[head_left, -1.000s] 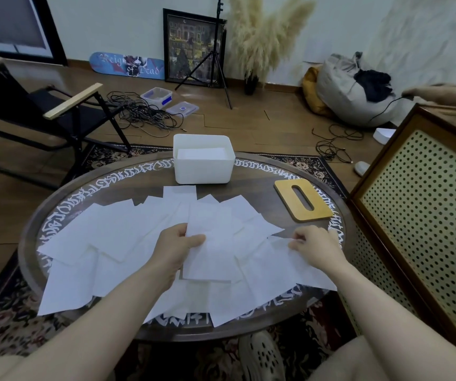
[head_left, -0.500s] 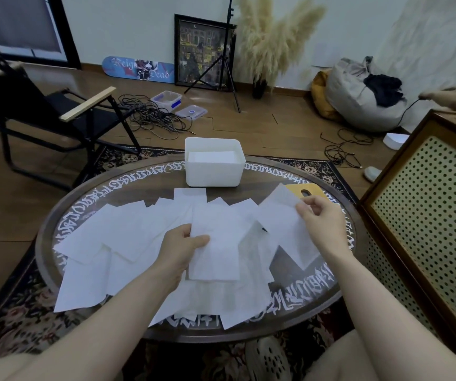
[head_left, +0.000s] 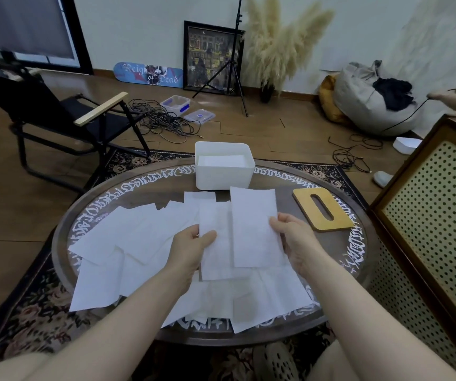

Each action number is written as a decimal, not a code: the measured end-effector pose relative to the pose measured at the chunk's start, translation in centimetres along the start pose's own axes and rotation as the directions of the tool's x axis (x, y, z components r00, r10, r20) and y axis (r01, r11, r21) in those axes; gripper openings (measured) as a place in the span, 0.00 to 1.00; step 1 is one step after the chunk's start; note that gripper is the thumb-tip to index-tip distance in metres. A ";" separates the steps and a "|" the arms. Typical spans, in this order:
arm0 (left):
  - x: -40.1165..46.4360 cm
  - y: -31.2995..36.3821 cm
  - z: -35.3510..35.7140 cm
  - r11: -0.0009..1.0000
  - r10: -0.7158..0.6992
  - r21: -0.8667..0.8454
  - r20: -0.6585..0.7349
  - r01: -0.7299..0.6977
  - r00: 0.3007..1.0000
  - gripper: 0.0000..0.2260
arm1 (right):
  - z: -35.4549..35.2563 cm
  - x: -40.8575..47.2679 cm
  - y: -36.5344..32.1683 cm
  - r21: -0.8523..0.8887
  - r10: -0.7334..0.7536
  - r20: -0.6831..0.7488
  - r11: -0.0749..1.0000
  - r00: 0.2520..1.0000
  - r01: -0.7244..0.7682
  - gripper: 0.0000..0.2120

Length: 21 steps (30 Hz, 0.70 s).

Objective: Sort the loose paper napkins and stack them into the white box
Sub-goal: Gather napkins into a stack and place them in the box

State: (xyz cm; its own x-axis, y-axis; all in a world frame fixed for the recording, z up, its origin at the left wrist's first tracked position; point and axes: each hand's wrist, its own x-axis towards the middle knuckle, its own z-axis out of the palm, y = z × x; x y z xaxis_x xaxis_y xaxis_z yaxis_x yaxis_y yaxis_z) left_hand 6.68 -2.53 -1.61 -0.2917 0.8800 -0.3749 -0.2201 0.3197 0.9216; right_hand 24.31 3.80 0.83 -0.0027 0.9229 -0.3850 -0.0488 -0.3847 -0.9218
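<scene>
Plainly these napkins are featherlight, soft and limp, so each will droop, slide over its neighbours and crease or tear if pinched hard. The left hand (head_left: pixel 191 250) pinches 1 held napkin (head_left: pixel 216 243) at its left edge, thumb on top and fingers beneath, while the right hand (head_left: pixel 293 237) grips a second napkin (head_left: pixel 251 229) by its right edge and lays it partly over the first. A hold at the long edges looks sensible, since a single corner would let the sheet fold; squaring the 2 together before lifting should keep them from fanning apart.

The loose napkins (head_left: pixel 127 237) lie overlapped across the near and left parts of the round counter (head_left: pixel 339 273), several hanging past its near rim. The white box (head_left: pixel 222 177) stands at the far edge, well apart from both hands, with some white paper already lying flat inside. A wooden lid with a slot (head_left: pixel 323 210) lies to its right.

As for writing, white script rings the counter but I cannot read it. The skateboard deck (head_left: pixel 150 74) against the wall reads "Reign of Dead".
</scene>
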 end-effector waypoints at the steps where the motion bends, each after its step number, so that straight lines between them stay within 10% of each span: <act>1: 0.0 -0.1 0.0 1.000 -0.005 0.003 0.006 0.005 1.000 0.04 | 0.4 -0.1 0.3 0.003 0.015 0.022 1.000 1.000 -0.015 0.04; 21: -0.3 -0.1 -0.3 1.000 0.016 0.000 0.088 -0.016 0.996 0.11 | 2.0 -0.5 2.0 -0.104 0.028 0.117 0.994 0.993 -0.016 0.12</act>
State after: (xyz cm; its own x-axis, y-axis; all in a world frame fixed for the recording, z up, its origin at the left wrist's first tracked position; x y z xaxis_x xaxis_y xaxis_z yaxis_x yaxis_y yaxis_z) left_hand 6.48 -2.91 -1.64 -0.2122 0.9126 -0.3495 -0.2153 0.3052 0.9276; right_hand 22.23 2.58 -0.76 -0.1205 0.9072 -0.4030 0.0557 -0.3991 -0.9152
